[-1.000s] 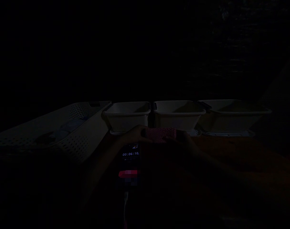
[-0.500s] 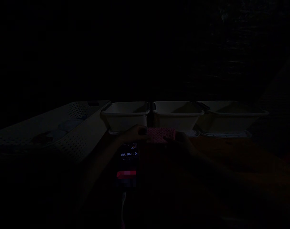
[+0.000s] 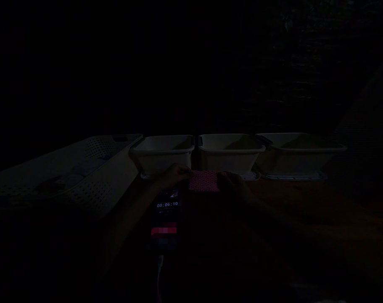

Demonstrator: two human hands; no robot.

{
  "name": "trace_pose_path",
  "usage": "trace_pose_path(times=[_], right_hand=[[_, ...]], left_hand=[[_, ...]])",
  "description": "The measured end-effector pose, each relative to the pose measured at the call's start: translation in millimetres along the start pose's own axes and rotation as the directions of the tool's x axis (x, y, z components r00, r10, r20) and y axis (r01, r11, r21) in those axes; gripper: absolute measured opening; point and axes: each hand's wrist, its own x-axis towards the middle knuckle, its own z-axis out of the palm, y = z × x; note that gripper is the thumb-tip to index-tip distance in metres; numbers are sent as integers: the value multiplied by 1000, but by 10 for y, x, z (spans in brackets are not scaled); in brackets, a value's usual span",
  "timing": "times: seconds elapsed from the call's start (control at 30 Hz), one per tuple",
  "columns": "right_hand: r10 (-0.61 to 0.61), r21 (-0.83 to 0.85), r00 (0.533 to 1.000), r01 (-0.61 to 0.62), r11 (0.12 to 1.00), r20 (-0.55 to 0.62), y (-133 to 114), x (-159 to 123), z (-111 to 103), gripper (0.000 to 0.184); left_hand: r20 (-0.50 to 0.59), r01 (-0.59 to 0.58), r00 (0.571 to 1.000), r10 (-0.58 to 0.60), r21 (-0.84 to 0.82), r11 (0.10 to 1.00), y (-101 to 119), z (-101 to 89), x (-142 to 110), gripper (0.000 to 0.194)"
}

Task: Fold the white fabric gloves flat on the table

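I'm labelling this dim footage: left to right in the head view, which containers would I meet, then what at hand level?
Containers: perforated basket, left tub, middle tub, right tub. Hand level: left hand, pink textured piece, right hand.

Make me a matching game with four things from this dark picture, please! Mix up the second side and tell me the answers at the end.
Column one
1. pink textured thing
2. phone
3. cable
4. basket

Column two
A. runs from the lit screen's near end toward the picture's bottom
B. pierced with small holes
C. between left hand and right hand
D. shows 00:06:10

Pairs: 1-C, 2-D, 3-A, 4-B
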Motion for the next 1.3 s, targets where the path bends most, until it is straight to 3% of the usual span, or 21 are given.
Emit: trace_pose_path(times=[0.3, 0.53, 0.67, 0.8, 0.97, 1.1, 1.3], right_hand=[[17, -45, 1000, -16, 999, 6, 39, 10, -14, 40], [-2, 66, 1000, 2, 998, -2, 22, 15, 23, 35], [26, 184, 996, -41, 982, 81, -9, -36, 98, 37], [-23, 156, 990, 1, 988, 140, 46, -12, 72, 45], [-22, 55, 998, 18, 998, 66, 82, 80, -61, 41], [-3, 114, 997, -6, 993, 79, 49, 85, -70, 43], [26, 216, 999, -32, 976, 31, 29, 42, 12, 42]], left_hand=[[34, -50, 998, 48, 51, 997, 13, 100, -3, 34], [-79, -67, 994, 78, 140, 988, -85, 74, 43, 31], [-131, -52, 989, 64, 90, 995, -34, 74, 30, 30], [-117, -90, 989, 90, 6, 996, -24, 103, 43, 38], [-39, -140, 990, 138, -48, 989, -20, 142, 19, 53], [-7, -216, 976, 216, 13, 976, 21, 160, -47, 75], [31, -228, 974, 226, 156, 961, 109, 171, -103, 84]])
